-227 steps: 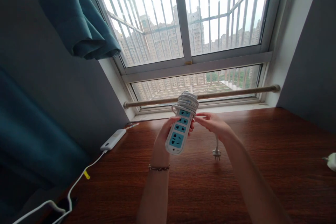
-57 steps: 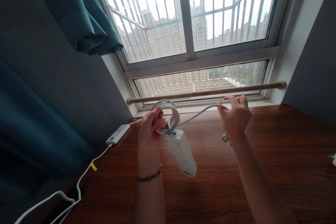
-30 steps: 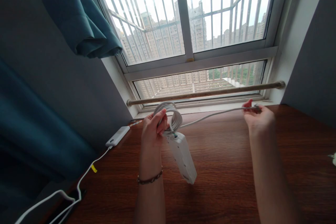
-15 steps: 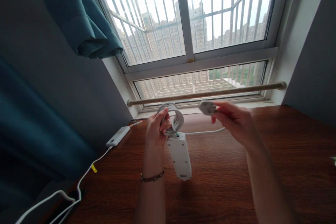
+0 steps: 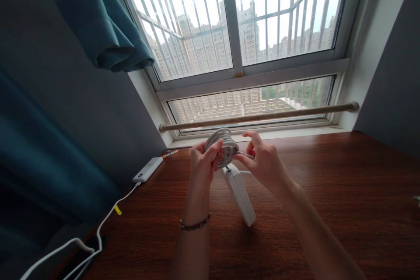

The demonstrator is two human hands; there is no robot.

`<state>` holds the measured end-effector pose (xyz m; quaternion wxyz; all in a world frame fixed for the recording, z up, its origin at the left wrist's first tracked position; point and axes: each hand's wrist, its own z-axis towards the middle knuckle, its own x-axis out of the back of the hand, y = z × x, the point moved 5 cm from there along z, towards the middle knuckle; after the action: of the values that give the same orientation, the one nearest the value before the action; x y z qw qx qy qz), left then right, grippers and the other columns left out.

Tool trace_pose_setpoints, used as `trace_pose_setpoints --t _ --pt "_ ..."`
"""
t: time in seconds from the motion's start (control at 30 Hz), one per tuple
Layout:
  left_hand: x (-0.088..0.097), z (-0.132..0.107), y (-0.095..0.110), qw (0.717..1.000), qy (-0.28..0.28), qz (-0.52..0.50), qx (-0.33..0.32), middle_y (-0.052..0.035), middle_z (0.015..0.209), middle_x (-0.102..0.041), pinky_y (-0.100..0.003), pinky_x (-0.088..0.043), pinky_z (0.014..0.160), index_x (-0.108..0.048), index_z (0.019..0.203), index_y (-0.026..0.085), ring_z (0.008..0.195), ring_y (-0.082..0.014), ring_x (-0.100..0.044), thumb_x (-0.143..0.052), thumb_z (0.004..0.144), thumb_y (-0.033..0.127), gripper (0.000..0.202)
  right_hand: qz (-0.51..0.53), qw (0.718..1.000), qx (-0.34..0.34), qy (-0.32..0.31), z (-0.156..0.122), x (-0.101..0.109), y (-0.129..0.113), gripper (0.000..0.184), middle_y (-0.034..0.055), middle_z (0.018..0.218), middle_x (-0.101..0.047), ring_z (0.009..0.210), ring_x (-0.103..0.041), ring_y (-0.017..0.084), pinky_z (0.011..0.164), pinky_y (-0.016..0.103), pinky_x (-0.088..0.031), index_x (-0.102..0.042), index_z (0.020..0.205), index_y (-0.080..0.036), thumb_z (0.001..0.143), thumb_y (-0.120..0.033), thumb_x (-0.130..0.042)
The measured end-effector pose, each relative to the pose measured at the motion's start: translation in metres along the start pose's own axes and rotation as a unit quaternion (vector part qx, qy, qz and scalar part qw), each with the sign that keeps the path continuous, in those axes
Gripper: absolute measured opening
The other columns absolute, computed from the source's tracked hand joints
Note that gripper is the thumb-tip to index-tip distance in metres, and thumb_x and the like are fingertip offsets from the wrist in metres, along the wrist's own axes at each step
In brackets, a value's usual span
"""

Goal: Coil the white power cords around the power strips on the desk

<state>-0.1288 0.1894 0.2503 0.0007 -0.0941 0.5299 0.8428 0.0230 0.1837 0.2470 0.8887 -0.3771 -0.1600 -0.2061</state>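
Window (image 5: 262, 22): barred panes fill the far wall above the desk, tower blocks outside.
Curtain (image 5: 98, 22): teal cloth bunched at upper left, hanging clear of the hands.
Desk (image 5: 328, 192): dark wood, running from the sill toward the camera; its right part lies bare.
Rod (image 5: 259, 117): a long pole lying level along the sill, just behind the hands.
White lead (image 5: 85, 245): trails along the desk's left edge up to the power bank.
Power bank (image 5: 147, 169): flat white block at the desk's left rear corner, well apart from the hands.
Power strip (image 5: 241, 194): white bar hanging from the coil above the desk. Its long axis runs from the coil down and toward the camera, slanting a little right. The plain back faces up; its lower end is close to the desk, and I cannot tell whether it touches.
Cable coil (image 5: 223, 146): white loops stacked in a ring at the strip's upper end, standing roughly on edge between the two hands.
Left hand (image 5: 203, 166): closed around the coil's left side, thumb over the loops, fingers curled behind; a bracelet shows on the wrist.
Right hand (image 5: 264, 162): fingers bent and pinched on the cable's free run at the coil's right side, pressed against the loops.
In the way: nothing lies between hands and coil.
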Motion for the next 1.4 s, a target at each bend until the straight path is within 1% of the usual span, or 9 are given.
trace_pose_setpoints --t 0.23,0.43,0.63,0.73,0.8,1.03,1.2,1.3,1.4 --pt "-0.012 -0.011 0.007 0.99 0.024 0.095 -0.101 0.0076 0.039 -0.046 -0.018 -0.021 0.029 -0.059 0.073 0.019 0.029 -0.0064 -0.035 -0.074 0.067 0.03 0.019 -0.069 0.992 -0.038 0.103 -0.008 0.001 -0.011 0.036 -0.0003 0.067 -0.052 0.056 -0.051 0.017 0.055 0.027 -0.036 -0.047 0.112 -0.013 0.081 -0.027 -0.056" --pt "-0.02 -0.023 0.013 0.977 0.027 0.125 -0.171 0.0067 0.046 -0.052 -0.019 -0.026 0.035 -0.059 0.072 0.02 0.036 -0.0071 -0.038 -0.078 0.06 0.018 0.023 0.16 0.973 -0.108 0.128 -0.011 -0.01 -0.005 0.043 -0.0023 0.073 -0.053 0.063 -0.056 0.015 0.059 0.027 -0.043 -0.041 0.117 -0.02 0.075 -0.018 -0.052" --pt "-0.019 -0.033 0.024 0.941 0.021 0.16 -0.297 0.0082 0.046 -0.052 -0.019 -0.026 0.035 -0.054 0.079 0.022 0.033 -0.0073 -0.037 -0.066 0.074 0.017 0.015 0.552 0.814 -0.124 0.131 -0.017 -0.028 -0.019 0.043 -0.0048 0.081 -0.047 0.066 -0.052 0.009 0.062 0.021 -0.045 -0.04 0.104 -0.025 0.067 -0.015 -0.058" --pt "-0.02 -0.037 0.028 0.908 -0.02 0.187 -0.374 0.0052 0.049 -0.055 -0.02 -0.034 0.043 -0.058 0.072 0.021 0.04 -0.0089 -0.044 -0.067 0.072 0.014 0.011 0.649 0.735 -0.16 0.113 -0.019 -0.027 -0.022 0.052 -0.0037 0.088 -0.05 0.066 -0.05 0.007 0.058 0.017 -0.041 -0.041 0.111 -0.025 0.063 -0.017 -0.058" --pt "-0.022 -0.04 0.031 0.882 -0.073 0.2 -0.42 0.0029 0.053 -0.059 -0.022 -0.04 0.051 -0.061 0.072 0.021 0.046 -0.0107 -0.049 -0.066 0.071 0.013 0.01 0.67 0.713 -0.194 0.072 -0.018 -0.025 -0.023 0.051 -0.0007 0.089 -0.053 0.067 -0.05 0.009 0.058 0.018 -0.042 -0.046 0.113 -0.022 0.063 -0.023 -0.059" --pt "-0.018 -0.048 0.042 0.833 -0.196 0.201 -0.477 0.0004 0.053 -0.054 -0.027 -0.04 0.053 -0.059 0.083 0.022 0.046 -0.0128 -0.045 -0.06 0.075 0.014 0.012 0.661 0.7 -0.215 -0.164 -0.013 -0.019 -0.028 0.038 0.0048 0.078 -0.061 0.069 -0.055 0.016 0.06 0.025 -0.045 -0.063 0.093 -0.015 0.071 -0.046 -0.056" --pt "-0.028 -0.053 0.038 0.814 -0.275 0.231 -0.457 -0.0008 0.051 -0.051 -0.029 -0.033 0.051 -0.053 0.072 0.02 0.045 -0.0124 -0.04 -0.061 0.076 0.015 0.01 0.551 0.772 -0.212 -0.233 -0.014 -0.01 -0.02 0.033 0.0019 0.077 -0.059 0.064 -0.051 0.01 0.054 0.018 -0.039 -0.064 0.095 -0.015 0.07 -0.035 -0.068" --pt "-0.033 -0.057 0.04 0.808 -0.284 0.195 -0.478 0.0002 0.048 -0.05 -0.028 -0.031 0.048 -0.049 0.062 0.018 0.042 -0.0108 -0.039 -0.062 0.073 0.018 0.017 0.507 0.78 -0.229 -0.286 -0.017 -0.006 -0.014 0.035 0.0016 0.075 -0.058 0.064 -0.052 0.011 0.055 0.019 -0.04 -0.065 0.094 -0.015 0.062 -0.026 -0.07" --pt "-0.037 -0.058 0.041 0.797 -0.284 0.217 -0.487 0.0018 0.048 -0.047 -0.027 -0.029 0.048 -0.045 0.058 0.017 0.042 -0.0096 -0.038 -0.064 0.068 0.016 0.021 0.473 0.809 -0.195 -0.291 -0.014 0.001 -0.007 0.032 0.004 0.092 -0.061 0.087 -0.057 0.019 0.071 0.026 -0.044 -0.068 0.091 -0.018 0.059 -0.022 -0.07"
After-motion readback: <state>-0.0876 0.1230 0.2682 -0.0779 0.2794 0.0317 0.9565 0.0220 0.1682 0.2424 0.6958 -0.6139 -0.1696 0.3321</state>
